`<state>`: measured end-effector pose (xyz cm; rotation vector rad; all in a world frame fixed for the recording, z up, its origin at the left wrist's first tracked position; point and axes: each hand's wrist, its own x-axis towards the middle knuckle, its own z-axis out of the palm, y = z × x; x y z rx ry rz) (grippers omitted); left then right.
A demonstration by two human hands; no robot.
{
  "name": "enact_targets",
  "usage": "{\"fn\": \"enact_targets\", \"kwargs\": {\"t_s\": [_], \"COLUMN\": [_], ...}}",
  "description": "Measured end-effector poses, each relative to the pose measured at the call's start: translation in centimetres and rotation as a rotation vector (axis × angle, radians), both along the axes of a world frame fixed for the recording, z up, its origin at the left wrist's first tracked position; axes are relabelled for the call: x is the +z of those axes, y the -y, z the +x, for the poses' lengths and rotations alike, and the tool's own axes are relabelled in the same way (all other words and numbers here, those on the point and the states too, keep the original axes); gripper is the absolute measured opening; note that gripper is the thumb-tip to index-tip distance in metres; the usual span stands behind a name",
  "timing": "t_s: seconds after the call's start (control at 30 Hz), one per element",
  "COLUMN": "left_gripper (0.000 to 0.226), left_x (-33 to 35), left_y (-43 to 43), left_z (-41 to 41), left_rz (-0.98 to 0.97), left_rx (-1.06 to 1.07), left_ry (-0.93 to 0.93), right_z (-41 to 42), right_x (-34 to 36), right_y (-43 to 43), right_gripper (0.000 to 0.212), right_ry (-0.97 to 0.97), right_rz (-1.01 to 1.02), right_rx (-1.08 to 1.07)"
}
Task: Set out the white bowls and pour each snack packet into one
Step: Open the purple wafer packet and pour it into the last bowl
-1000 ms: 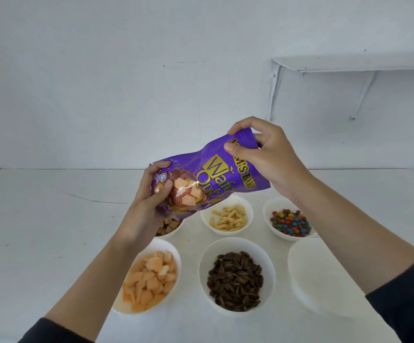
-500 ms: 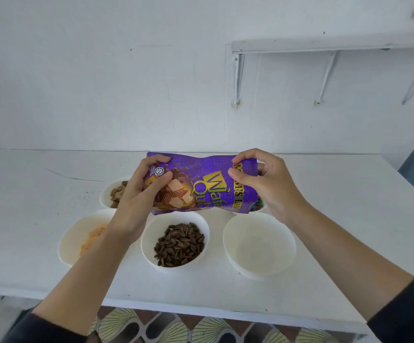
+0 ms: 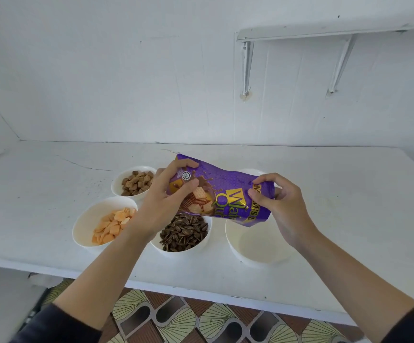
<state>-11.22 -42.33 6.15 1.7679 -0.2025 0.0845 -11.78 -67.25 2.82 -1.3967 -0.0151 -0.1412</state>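
Observation:
I hold a purple wafer packet (image 3: 225,191) sideways in the air over the bowls. My left hand (image 3: 166,196) grips its left end and my right hand (image 3: 277,204) pinches its right end. Below the packet's right part stands an empty white bowl (image 3: 258,246). A bowl of dark striped seeds (image 3: 183,233) sits under the packet's left part. Further left is a bowl of orange crackers (image 3: 102,226), and behind it a bowl of brown squares (image 3: 135,183). Any bowls behind the packet are mostly hidden; only a white rim (image 3: 253,172) shows.
The bowls stand on a white table (image 3: 349,206) whose front edge runs just below them, with patterned floor (image 3: 201,318) beneath. A white wall and a bracketed shelf (image 3: 325,33) rise behind the table.
The view has pulled back and up, so the bowls now sit lower and farther off. The packet has dropped from a tilted pose to lie nearly level, its right end over the empty bowl.

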Motion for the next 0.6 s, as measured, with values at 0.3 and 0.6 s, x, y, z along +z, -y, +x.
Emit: {"fn": "enact_targets", "kwargs": {"t_s": [0.3, 0.6], "left_gripper": [0.021, 0.03], "left_x": [1.5, 4.1], "left_y": [1.1, 1.2], "left_z": [-0.3, 0.4], "left_rz": [-0.011, 0.12], "left_rx": [-0.024, -0.041], "left_ry": [-0.042, 0.126], "right_z": [0.1, 0.2], "right_x": [-0.5, 0.9], "right_y": [1.2, 2.0], "right_gripper": [0.027, 0.037], "right_ry": [-0.06, 0.003], "right_rz": [0.135, 0.165], "right_rx": [0.08, 0.131]}}
